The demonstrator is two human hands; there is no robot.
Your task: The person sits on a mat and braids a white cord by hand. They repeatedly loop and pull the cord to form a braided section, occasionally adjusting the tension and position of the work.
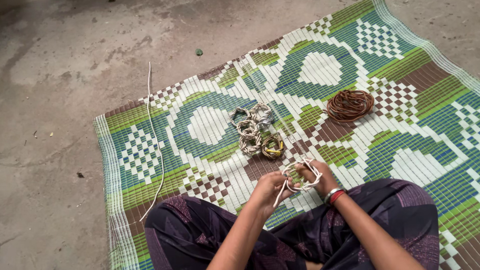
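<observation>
At the bottom of the frame a person sits cross-legged in dark patterned cloth point(210, 235), forearms reaching up toward the centre. The left hand point(267, 190) and the right hand point(320, 175) meet just below the middle of the picture, both closed on a small pale woven ring point(301, 174): the left fingers pinch its lower left edge, where a loose strand end hangs down, and the right fingers curl around its right side. Silver and red bangles point(334, 195) sit on the right wrist. Just above the hands, on the woven plastic mat point(400, 145) of green, blue, brown and white checks, lies a cluster of finished small rings point(252, 131), most of them pale, the nearest one brownish with a yellow streak. Further up and to the right, well apart from the cluster, rests a flat coil of brown cane point(350, 105). On the left, a long white strand point(155, 145) runs from the mat's edge up onto the bare concrete floor point(60, 100), which fills the upper left of the frame.
</observation>
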